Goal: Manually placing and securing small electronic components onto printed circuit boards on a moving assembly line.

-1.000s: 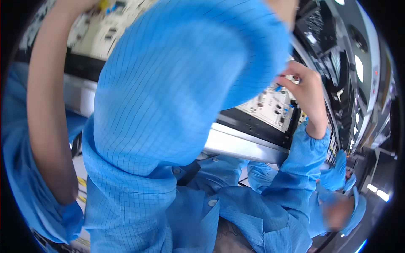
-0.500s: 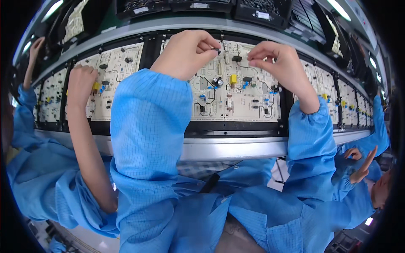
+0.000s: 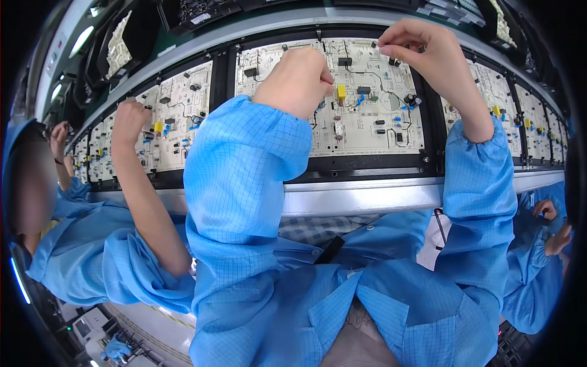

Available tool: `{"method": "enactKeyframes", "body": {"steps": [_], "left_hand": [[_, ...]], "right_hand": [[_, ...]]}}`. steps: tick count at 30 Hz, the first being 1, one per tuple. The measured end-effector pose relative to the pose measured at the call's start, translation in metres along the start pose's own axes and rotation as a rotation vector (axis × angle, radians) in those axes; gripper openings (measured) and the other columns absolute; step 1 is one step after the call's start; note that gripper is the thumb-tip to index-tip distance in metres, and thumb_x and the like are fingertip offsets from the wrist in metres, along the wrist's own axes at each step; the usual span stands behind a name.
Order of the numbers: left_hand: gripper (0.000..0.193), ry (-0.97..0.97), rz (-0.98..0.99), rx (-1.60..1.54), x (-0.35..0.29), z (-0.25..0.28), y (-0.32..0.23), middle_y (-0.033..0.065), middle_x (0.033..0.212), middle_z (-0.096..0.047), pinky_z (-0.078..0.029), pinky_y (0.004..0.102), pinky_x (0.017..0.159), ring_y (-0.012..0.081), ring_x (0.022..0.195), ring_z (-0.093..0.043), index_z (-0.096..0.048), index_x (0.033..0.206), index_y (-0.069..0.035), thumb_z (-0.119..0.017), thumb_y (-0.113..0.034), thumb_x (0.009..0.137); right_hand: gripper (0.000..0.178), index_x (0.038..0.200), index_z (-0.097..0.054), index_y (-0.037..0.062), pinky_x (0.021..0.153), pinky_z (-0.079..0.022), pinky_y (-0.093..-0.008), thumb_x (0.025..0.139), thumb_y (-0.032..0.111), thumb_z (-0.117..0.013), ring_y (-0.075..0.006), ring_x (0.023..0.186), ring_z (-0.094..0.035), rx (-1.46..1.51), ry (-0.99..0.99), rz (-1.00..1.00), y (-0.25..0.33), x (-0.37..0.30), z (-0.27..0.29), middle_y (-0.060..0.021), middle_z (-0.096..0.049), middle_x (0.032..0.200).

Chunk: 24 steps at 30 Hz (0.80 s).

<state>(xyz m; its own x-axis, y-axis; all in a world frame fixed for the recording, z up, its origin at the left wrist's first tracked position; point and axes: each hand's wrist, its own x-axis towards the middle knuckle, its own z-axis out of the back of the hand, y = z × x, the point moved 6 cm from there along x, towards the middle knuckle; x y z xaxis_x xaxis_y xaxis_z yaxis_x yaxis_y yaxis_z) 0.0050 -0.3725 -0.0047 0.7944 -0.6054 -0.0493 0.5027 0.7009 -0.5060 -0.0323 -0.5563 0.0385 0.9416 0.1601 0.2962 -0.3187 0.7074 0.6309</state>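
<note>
Over the cream circuit board (image 3: 362, 139), which lies flat in its black frame (image 3: 379, 163) with the long side running left to right, both of the person's bare hands are at work, well apart from each other. The left hand (image 3: 293, 82) covers much of the board's left half, back upward, fingers curled under and pointing right; from where I stand the fingertips are mostly hidden, so I can't tell whether they grip anything. Just off those fingers, to the right, stands a yellow block (image 3: 340, 93), its longer side running away from the person, and the left hand is clearly the nearer one to it. The right hand (image 3: 433, 49) hangs at the far right corner of the board, thumb and forefinger brought close in a narrow pinch that points left; a small dark part shows beside the tips, though I can't say whether it is held or merely behind them. Between the hands sit a black block (image 3: 345, 62) near the far edge and a dark part (image 3: 364, 90) just right of the yellow one, while on the left a co-worker's hand (image 3: 129, 119) is over the neighbouring board (image 3: 174, 147)
</note>
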Motion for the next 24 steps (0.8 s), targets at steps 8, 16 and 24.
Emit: {"method": "enactKeyframes", "body": {"steps": [8,16,24], "left_hand": [[0.017,0.044,0.021,0.040,0.001,-0.005,-0.003,0.0154,0.083,-0.071,-0.055,0.0320,0.071,0.0228,0.077,-0.069,-0.073,0.093,0.002,-0.070,-0.009,0.080],[0.017,0.042,-0.001,0.069,0.000,-0.004,-0.008,0.0172,0.084,-0.071,-0.055,0.0328,0.070,0.0244,0.076,-0.069,-0.072,0.093,0.003,-0.070,-0.007,0.079],[0.019,0.037,-0.062,0.038,0.002,-0.003,-0.012,0.0176,0.081,-0.070,-0.054,0.0331,0.071,0.0259,0.076,-0.069,-0.072,0.094,0.002,-0.069,-0.006,0.077]], "right_hand": [[0.013,0.096,-0.069,0.0020,0.074,-0.051,-0.0219,0.085,0.010,-0.069,-0.0082,0.080,-0.064,-0.001,-0.005,0.008,0.000,-0.002,-0.001,-0.0026,-0.070,0.087],[0.014,0.095,-0.069,0.0021,0.072,-0.050,-0.0218,0.085,0.011,-0.070,-0.0080,0.078,-0.063,-0.040,-0.020,0.035,0.001,-0.006,0.001,-0.0022,-0.070,0.087],[0.013,0.094,-0.069,0.0028,0.066,-0.048,-0.0216,0.084,0.010,-0.070,-0.0079,0.073,-0.061,-0.110,-0.078,0.087,0.003,-0.007,0.007,-0.0027,-0.070,0.083]]}}
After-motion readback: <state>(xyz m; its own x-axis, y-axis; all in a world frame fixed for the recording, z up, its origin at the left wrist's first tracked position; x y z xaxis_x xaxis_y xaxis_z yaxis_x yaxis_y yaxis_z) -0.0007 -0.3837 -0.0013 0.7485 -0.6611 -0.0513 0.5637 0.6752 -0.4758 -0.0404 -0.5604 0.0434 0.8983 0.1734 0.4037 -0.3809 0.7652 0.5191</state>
